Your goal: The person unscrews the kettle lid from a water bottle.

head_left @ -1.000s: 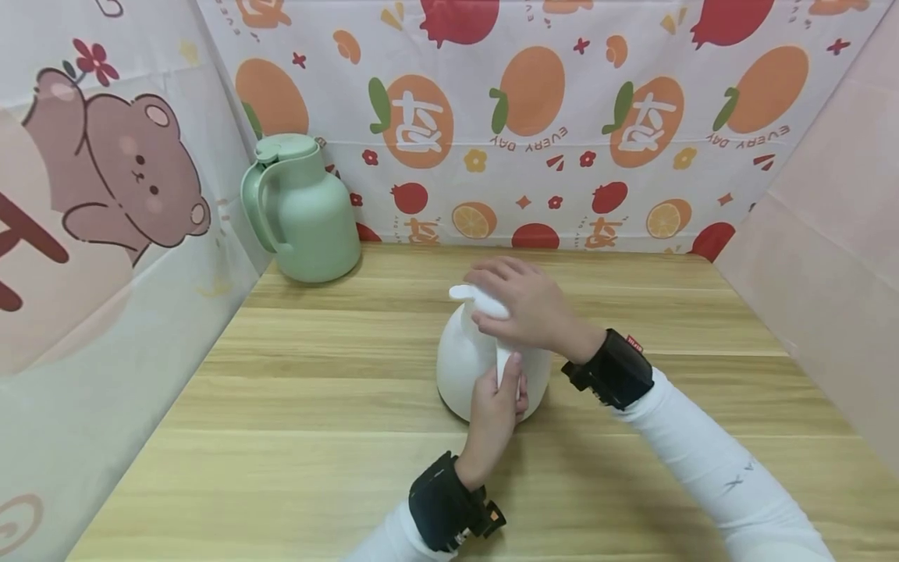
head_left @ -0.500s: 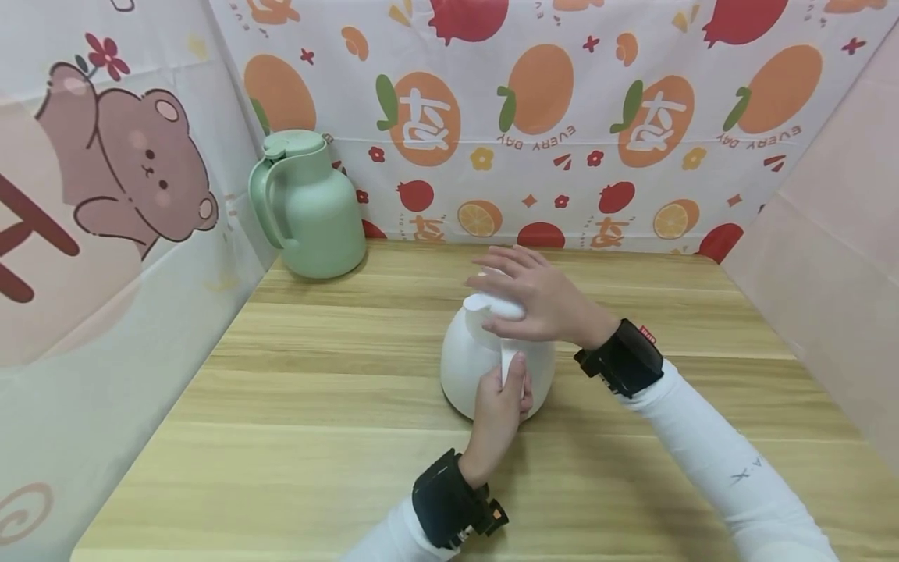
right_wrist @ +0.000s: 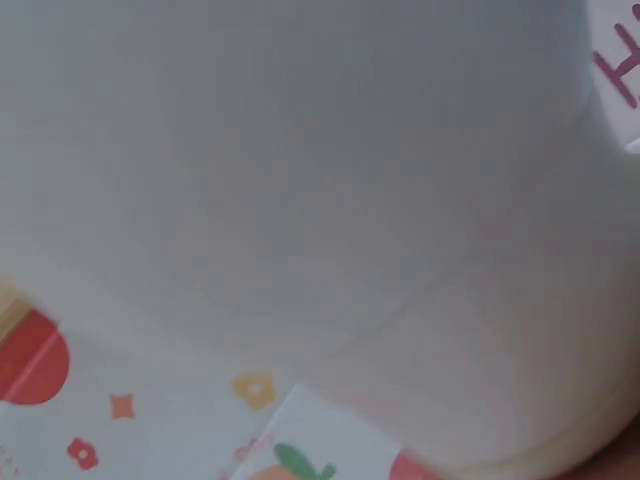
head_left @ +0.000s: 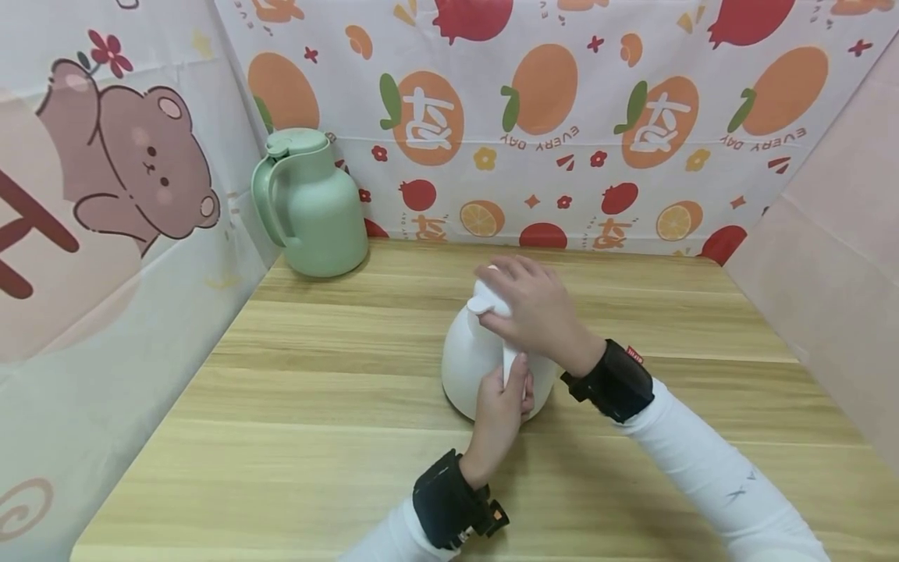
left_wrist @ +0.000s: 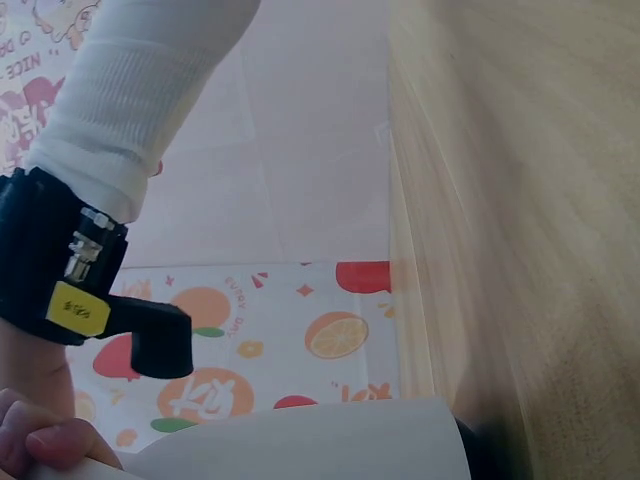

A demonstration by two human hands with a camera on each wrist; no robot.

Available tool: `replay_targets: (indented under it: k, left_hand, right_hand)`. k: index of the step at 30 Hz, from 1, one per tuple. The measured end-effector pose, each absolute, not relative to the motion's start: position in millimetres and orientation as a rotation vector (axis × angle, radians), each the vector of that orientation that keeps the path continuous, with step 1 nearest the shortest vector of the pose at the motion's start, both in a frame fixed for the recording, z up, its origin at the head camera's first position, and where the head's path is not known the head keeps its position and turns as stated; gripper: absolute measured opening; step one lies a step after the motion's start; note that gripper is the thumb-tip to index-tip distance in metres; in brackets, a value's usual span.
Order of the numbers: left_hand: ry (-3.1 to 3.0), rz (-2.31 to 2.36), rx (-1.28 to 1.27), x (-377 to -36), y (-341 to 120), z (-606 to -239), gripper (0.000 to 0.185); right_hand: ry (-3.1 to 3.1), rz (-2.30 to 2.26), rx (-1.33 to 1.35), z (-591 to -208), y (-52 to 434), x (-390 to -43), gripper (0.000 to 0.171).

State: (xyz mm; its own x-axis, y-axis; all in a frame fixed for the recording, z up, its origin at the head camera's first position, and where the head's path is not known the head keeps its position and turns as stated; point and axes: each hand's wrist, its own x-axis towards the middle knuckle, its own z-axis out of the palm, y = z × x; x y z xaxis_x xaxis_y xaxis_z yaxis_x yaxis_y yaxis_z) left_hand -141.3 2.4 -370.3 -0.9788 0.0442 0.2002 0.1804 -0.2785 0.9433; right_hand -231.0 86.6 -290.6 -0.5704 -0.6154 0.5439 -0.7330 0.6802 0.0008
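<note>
A white jug [head_left: 467,367] stands upright near the middle of the wooden table [head_left: 316,437]. My left hand [head_left: 500,407] grips its handle [head_left: 508,367] at the near side. My right hand [head_left: 528,306] lies over the jug's lid [head_left: 485,300] with the fingers curled round it. In the right wrist view the jug's white body [right_wrist: 300,200] fills almost the whole frame. The left wrist view shows the jug's base [left_wrist: 320,440], a fingertip [left_wrist: 50,445] and my other arm's sleeve [left_wrist: 140,90] with its black wrist strap [left_wrist: 60,270].
A pale green jug [head_left: 312,207] with a handle stands in the far left corner. Cloth walls with fruit and bear prints [head_left: 534,117] close off the table at the left, back and right. Bare wood lies in front and at both sides.
My right hand has shifted on the lid and its fingers have curled closer round it. The left hand has kept its hold on the handle. The jug has stayed in place.
</note>
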Motion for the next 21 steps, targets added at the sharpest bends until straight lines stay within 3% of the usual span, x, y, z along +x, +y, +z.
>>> replay_targets:
  k: [12, 21]
  left_hand:
    - [-1.833, -2.408, -0.304, -142.1, 2.1, -370.1, 0.043]
    - [-1.841, -2.396, -0.318, -141.0, 2.1, -370.0, 0.044]
  right_hand:
    - [-2.068, 0.485, 1.547, -291.9, 106.0, -261.6, 0.045]
    - [-2.088, 0.483, 1.591, -289.0, 108.1, -261.5, 0.05]
